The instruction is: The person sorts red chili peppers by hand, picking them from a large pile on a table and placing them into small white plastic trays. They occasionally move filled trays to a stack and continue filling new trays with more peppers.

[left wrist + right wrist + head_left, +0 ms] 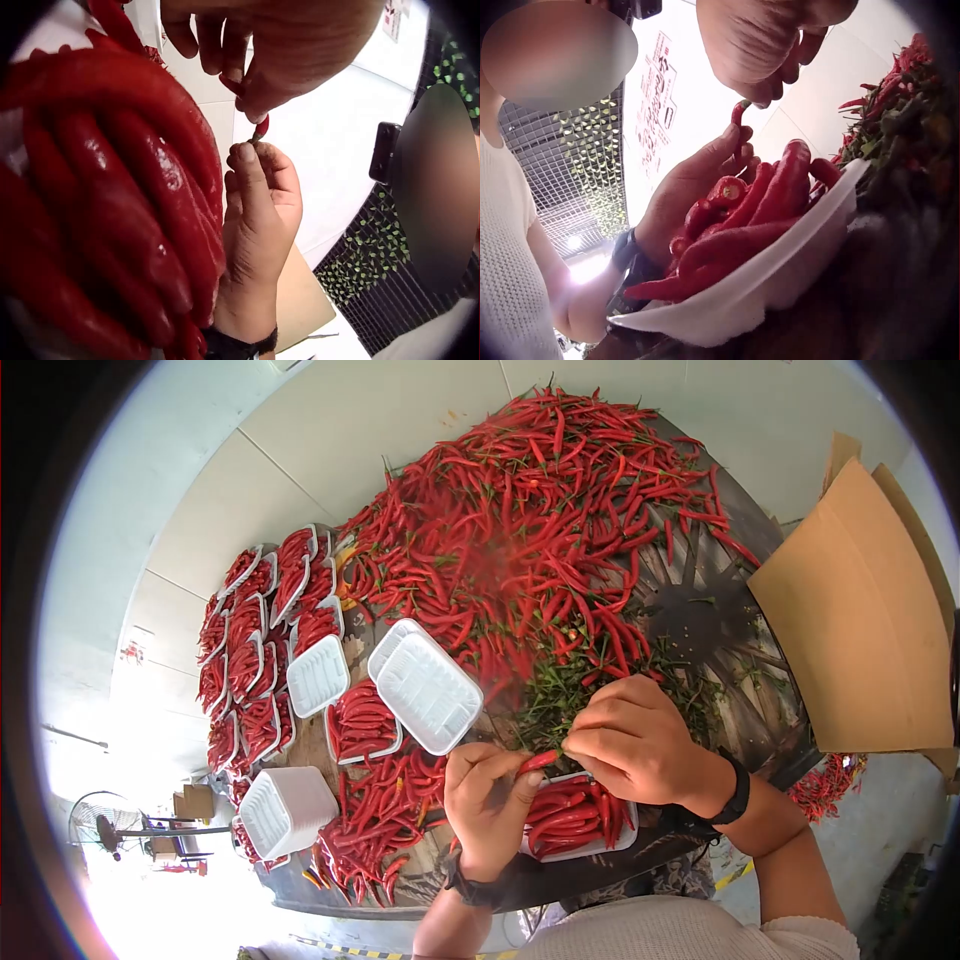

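In the head view my left hand [490,800] pinches a red chili [540,761] between thumb and fingers. The thumb and fingertips of my right hand [635,740] pinch its green stem end. Both hands show again in the left wrist view, the left hand [292,45] above and the right hand [259,202] below, with the chili [262,126] between them. Just under the hands lies a white tray [780,270] filled with red chilies [742,251]. Green stems [555,705] are heaped right beyond the hands.
A large pile of chilies [500,510] covers the table's far part. Empty white trays [430,690] and stacked ones [290,810] lie to the left, near many filled trays [245,650]. At the right stands a cardboard box [860,620].
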Action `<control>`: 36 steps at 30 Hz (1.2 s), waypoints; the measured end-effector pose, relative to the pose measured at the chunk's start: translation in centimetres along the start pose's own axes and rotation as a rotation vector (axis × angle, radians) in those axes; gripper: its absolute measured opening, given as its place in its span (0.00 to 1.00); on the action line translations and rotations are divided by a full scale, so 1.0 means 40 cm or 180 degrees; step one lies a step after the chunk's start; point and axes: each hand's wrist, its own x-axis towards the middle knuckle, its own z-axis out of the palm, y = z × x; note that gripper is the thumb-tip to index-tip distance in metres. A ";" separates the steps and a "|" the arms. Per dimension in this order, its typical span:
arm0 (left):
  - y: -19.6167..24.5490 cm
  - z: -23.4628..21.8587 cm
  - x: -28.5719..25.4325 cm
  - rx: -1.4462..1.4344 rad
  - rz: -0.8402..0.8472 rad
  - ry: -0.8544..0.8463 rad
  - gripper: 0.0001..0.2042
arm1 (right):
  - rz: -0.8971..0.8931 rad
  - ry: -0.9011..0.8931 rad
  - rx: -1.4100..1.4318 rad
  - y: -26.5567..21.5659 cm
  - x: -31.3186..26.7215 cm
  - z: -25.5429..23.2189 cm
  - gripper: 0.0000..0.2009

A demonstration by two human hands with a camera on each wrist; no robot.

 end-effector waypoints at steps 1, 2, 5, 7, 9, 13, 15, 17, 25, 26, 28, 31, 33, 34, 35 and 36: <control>0.003 0.000 0.001 0.0002 0.0009 -0.0002 0.12 | -0.0004 0.0008 -0.0004 -0.002 0.000 0.000 0.12; 0.006 0.000 0.003 0.0034 0.0007 -0.0002 0.11 | 0.0028 -0.0011 0.0060 -0.003 0.000 -0.001 0.12; 0.013 0.003 0.003 0.0019 -0.0079 0.0000 0.10 | 0.0074 -0.0034 0.0117 -0.006 -0.003 0.003 0.12; 0.014 0.004 0.002 -0.0027 -0.0164 -0.0002 0.09 | 0.0092 -0.0034 0.0112 -0.006 -0.004 0.004 0.13; 0.013 0.004 0.000 0.0085 -0.0076 -0.0065 0.09 | 0.0102 -0.0108 -0.0031 -0.007 -0.003 0.003 0.12; 0.009 0.001 0.008 0.0176 -0.0095 -0.0138 0.08 | 0.0052 -0.0279 -0.0163 -0.002 0.003 -0.015 0.11; 0.017 -0.006 0.009 -0.0090 -0.0368 -0.0424 0.08 | 0.0133 -0.0422 0.0232 0.008 0.007 -0.019 0.11; 0.012 -0.011 0.010 -0.0247 -0.0447 -0.0494 0.08 | 0.0187 -0.0457 0.0422 0.014 0.008 -0.022 0.11; 0.006 -0.023 0.012 -0.0759 -0.0896 -0.0446 0.06 | 0.0376 -0.0632 0.1182 0.021 0.013 -0.041 0.10; 0.006 -0.027 0.012 -0.1143 -0.1140 -0.0327 0.05 | 0.0681 -0.0488 0.1163 0.027 0.011 -0.049 0.09; 0.007 -0.037 0.013 -0.1531 -0.1375 -0.0198 0.05 | 0.1181 -0.0166 0.0728 0.041 0.008 -0.069 0.11; 0.009 -0.044 0.015 -0.1840 -0.1516 -0.0443 0.08 | 0.1297 0.0552 -0.1175 0.063 0.017 -0.080 0.19; -0.003 -0.040 0.011 -0.1625 -0.1257 -0.0780 0.11 | 0.1181 0.0403 -0.0801 0.044 0.030 -0.085 0.20; -0.002 -0.039 0.011 -0.1631 -0.1260 -0.0781 0.11 | 0.1084 0.0265 -0.0424 0.034 0.033 -0.082 0.21; 0.001 -0.037 0.012 -0.1529 -0.1159 -0.0878 0.10 | 0.1176 0.0037 0.0271 0.028 0.023 -0.066 0.21; 0.005 -0.036 0.013 -0.1424 -0.1060 -0.0982 0.10 | 0.0983 -0.0174 0.0673 0.022 0.021 -0.053 0.20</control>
